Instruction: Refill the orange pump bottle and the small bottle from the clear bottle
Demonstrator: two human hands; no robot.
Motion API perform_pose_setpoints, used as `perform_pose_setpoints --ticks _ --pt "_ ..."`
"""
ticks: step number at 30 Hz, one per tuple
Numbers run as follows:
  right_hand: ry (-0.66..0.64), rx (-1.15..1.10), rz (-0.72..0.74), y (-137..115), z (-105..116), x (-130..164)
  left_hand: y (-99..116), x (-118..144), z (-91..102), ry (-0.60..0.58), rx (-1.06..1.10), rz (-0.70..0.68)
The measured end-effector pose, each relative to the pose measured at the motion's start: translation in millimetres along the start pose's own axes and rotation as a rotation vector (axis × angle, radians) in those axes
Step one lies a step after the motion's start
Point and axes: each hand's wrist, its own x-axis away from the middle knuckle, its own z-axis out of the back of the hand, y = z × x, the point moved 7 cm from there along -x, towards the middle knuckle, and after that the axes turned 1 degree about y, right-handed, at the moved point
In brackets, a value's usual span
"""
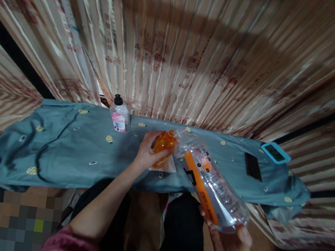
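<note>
My left hand point(149, 151) is wrapped round an orange see-through container point(166, 144) over the middle of the cloth. Whether this is a cup or a small bottle, I cannot tell. Just below it shows a pale piece with a frilled edge point(166, 166). In my right hand point(230, 243) is a large clear plastic bottle point(229, 195) with an orange and black label, gripped near its base. The bottle slants up to the left, and its neck end is right beside the orange container; the exact contact is blurred.
A grey-green cloth point(68, 153) with a pineapple print covers the narrow table. Towards the back left stands a clear bottle with a black cap point(120, 115). A dark phone point(253, 166) and a blue-framed device point(276, 152) lie at the right. Patterned curtains point(170, 60) hang close behind.
</note>
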Motion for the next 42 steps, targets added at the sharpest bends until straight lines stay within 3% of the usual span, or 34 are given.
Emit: perform_pose_setpoints --ticks 8,13,17,23,28,32,38,42 --pt "-0.058 -0.153 -0.046 6.3 -25.8 -4.0 -0.9 3.3 3.6 -0.022 0.029 0.028" --pt "-0.119 -0.240 -0.094 14.2 -42.3 -1.5 23.4 33.3 20.6 0.027 0.268 0.113" --pt "-0.244 -0.274 -0.196 37.8 -57.4 5.1 59.4 72.4 14.2 -0.048 0.676 0.250" --pt "-0.519 -0.274 -0.387 78.6 -95.1 27.8 84.7 109.8 -1.1 -0.206 0.907 0.607" --pt "-0.703 -0.259 -0.443 92.9 -119.0 41.2 78.8 111.4 19.8 -0.092 0.869 0.655" --pt "-0.770 -0.203 -0.431 104.1 -120.3 38.5 68.7 108.8 34.6 0.006 0.814 0.642" --pt "-0.731 0.022 -0.306 108.4 -94.3 16.0 50.5 91.5 72.3 0.129 0.542 0.574" --pt "-0.577 0.229 -0.193 100.0 -67.3 -12.7 16.5 72.4 94.5 0.151 0.288 0.578"
